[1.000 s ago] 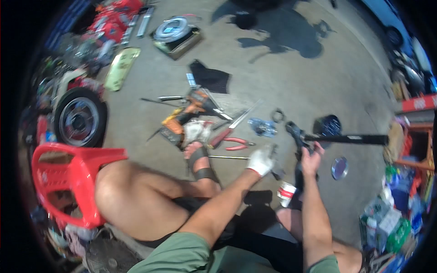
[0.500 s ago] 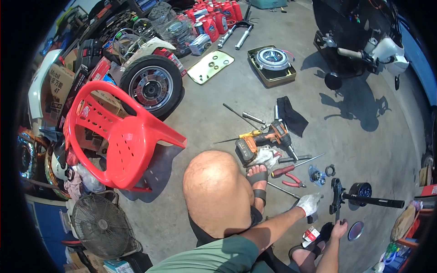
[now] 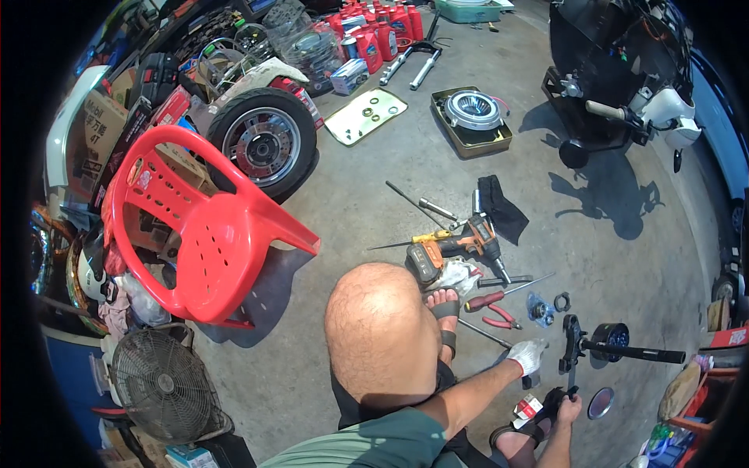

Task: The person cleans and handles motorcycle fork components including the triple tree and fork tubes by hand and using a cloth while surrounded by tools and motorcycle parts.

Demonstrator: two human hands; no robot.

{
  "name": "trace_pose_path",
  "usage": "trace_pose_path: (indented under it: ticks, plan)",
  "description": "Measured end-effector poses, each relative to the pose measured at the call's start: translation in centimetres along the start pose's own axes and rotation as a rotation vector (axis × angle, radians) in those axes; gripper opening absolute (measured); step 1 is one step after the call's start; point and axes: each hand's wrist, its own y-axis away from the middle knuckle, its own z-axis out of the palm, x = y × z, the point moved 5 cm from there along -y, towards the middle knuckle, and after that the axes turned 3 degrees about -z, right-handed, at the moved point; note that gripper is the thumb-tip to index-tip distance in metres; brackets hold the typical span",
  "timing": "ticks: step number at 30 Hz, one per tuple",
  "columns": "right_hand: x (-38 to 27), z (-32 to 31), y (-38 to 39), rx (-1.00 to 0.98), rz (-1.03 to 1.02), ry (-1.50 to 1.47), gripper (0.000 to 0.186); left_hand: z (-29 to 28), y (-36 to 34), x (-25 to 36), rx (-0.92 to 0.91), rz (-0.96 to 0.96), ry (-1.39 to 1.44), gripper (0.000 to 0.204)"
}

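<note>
On the right, my left hand [image 3: 526,356], in a white glove, is closed; what it grips is hidden. A long metal rod [image 3: 484,332] runs up to the glove, and a dark block [image 3: 531,381] shows just below it. My bare right hand [image 3: 569,409] is closed around the dark handle of a flat metal tool [image 3: 573,376]. The blade of this tool points up to the black fork clamp [image 3: 573,343], and its stem [image 3: 646,353] extends right across a round black part [image 3: 611,340]. Beside my right hand lies a round disc [image 3: 601,403].
Near my foot lie red-handled pliers [image 3: 503,317], a red screwdriver [image 3: 485,300], an orange cordless drill [image 3: 470,240] and a black cloth [image 3: 501,209]. A red plastic chair [image 3: 222,242], a wheel [image 3: 264,145] and a fan [image 3: 165,384] stand left. A scooter [image 3: 624,86] stands far right.
My right hand has moved down and slightly left, away from the clamp, exposing the tool's dark handle. My gloved left hand stays nearly in place. The whole view has shifted slightly.
</note>
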Motion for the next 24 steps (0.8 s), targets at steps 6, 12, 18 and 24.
trace_pose_path:
  ticks: [6,12,18,24]
  plan:
    - [-1.0,-0.5,2.1,-0.032,0.177,-0.087,0.035,-0.1,0.0,0.6,-0.039,-0.006,0.009,0.034]
    - [-8.1,-1.3,5.3,-0.116,0.287,0.09,0.047,0.0,0.1,-1.3,-0.037,-0.037,0.034,0.032]
    - [-7.6,-2.7,5.1,-0.007,0.245,0.12,0.042,0.1,-0.4,0.5,0.025,0.07,0.04,0.026]
    - [-12.4,-2.5,6.9,-0.045,0.306,0.162,0.048,-0.4,-0.1,-1.6,-0.004,0.042,-0.007,0.025]
